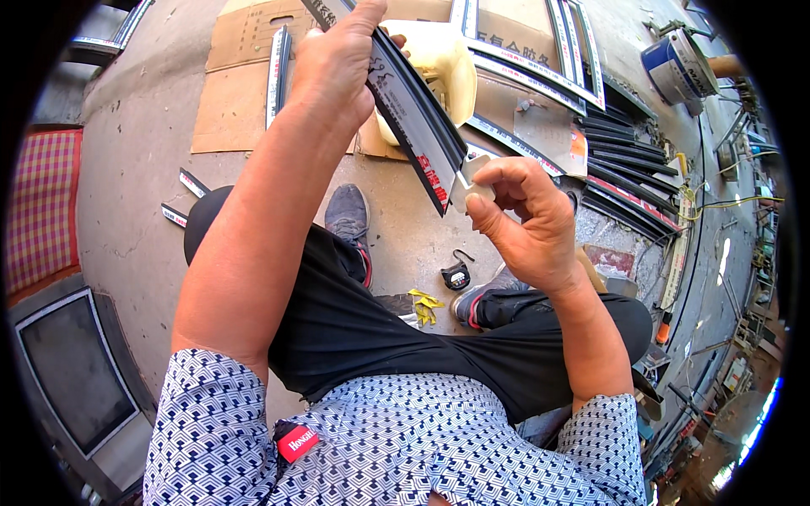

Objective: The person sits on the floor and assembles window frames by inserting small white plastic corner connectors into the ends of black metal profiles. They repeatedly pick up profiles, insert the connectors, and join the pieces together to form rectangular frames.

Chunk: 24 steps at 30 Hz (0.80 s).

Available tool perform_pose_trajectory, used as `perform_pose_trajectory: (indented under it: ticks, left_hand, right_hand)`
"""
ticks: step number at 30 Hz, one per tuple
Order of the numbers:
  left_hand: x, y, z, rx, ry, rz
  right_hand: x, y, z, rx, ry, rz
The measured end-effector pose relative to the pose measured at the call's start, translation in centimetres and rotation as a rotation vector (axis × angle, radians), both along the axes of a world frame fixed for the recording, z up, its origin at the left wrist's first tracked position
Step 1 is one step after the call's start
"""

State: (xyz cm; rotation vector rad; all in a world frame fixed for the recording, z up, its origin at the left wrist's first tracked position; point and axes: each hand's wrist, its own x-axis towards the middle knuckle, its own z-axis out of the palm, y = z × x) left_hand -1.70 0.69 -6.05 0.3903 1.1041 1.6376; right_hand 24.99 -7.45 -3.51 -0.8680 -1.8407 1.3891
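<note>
My left hand (339, 78) is closed around a dark frame profile (409, 122), a long grooved strip with printed film along one face. The profile slants from the upper left down to its cut end near the middle of the view. At that end, my right hand (533, 221) pinches a small pale corner piece (461, 191) between thumb and fingers. The piece touches the profile's end; how far it sits inside cannot be made out. Behind the profile is a cream-yellow plastic object (456, 72), partly hidden.
Cardboard (221, 114) covers the floor ahead, with finished-looking frames (531, 67) on it. Black profiles (629, 160) are piled at right, near a white-and-blue bucket (675, 67). A tape measure (456, 277) and yellow scraps (427, 305) lie between my feet. A framed panel (78, 363) stands at left.
</note>
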Motion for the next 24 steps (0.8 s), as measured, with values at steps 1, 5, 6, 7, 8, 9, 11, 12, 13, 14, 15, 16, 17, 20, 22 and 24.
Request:
perform_pose_trajectory:
  ticks: [1, 5, 6, 7, 8, 9, 11, 12, 13, 14, 15, 16, 17, 20, 22, 24]
  left_hand:
    - [0.0, 0.1, -0.2, 0.010, -0.037, -0.004]
    - [1.7, 0.1, 1.6, 0.025, -0.132, 0.034]
    - [2.0, -0.1, 2.2, 0.022, -0.141, 0.060]
    - [2.0, 0.0, 2.3, 0.024, -0.150, 0.058]
    - [2.0, 0.1, 2.3, 0.025, -0.159, 0.057]
    - [2.0, 0.1, 2.4, 0.026, -0.167, 0.056]
    - [2.0, 0.2, 2.5, 0.016, -0.145, 0.066]
    - [2.0, 0.1, 2.6, 0.011, -0.134, 0.071]
    - [2.0, 0.2, 2.5, 0.014, -0.126, 0.075]
    - [1.9, 0.3, 2.5, 0.017, -0.118, 0.080]
    - [1.9, 0.3, 2.4, 0.019, -0.110, 0.083]
    - [1.8, 0.3, 2.3, 0.023, -0.094, 0.078]
    - [1.8, 0.3, 2.2, 0.027, -0.078, 0.073]
    - [1.6, 0.1, 1.6, 0.051, -0.042, 0.028]
    - [1.2, 0.0, 1.1, 0.055, -0.021, -0.005]
    - [0.8, 0.1, 0.8, 0.043, 0.001, -0.029]
  right_hand:
    - [0.0, 0.0, 0.1, -0.050, 0.023, 0.016]
    - [0.0, -0.2, 0.9, -0.232, 0.116, 0.003]
    - [0.1, 0.0, 1.0, -0.262, 0.129, -0.002]
    - [0.2, 0.0, 1.1, -0.293, 0.143, -0.007]
    - [0.1, 0.1, 1.2, -0.300, 0.172, -0.007]
    - [0.1, 0.1, 1.3, -0.323, 0.181, -0.001]
    - [0.2, 0.1, 1.5, -0.367, 0.198, 0.010]
    - [0.1, 0.0, 1.6, -0.368, 0.191, 0.011]
    - [0.0, -0.2, 1.6, -0.369, 0.185, 0.013]
    - [0.0, -0.2, 1.6, -0.369, 0.178, 0.015]
    - [0.0, -0.3, 1.6, -0.372, 0.182, 0.015]
    - [0.0, -0.3, 1.6, -0.375, 0.185, 0.016]
    - [-0.1, -0.3, 1.5, -0.377, 0.189, 0.017]
    - [-0.1, -0.4, 1.7, -0.386, 0.201, -0.001]
    - [-0.1, -0.5, 1.5, -0.300, 0.174, -0.026]
    - [-0.1, -0.4, 0.8, -0.163, 0.151, -0.048]
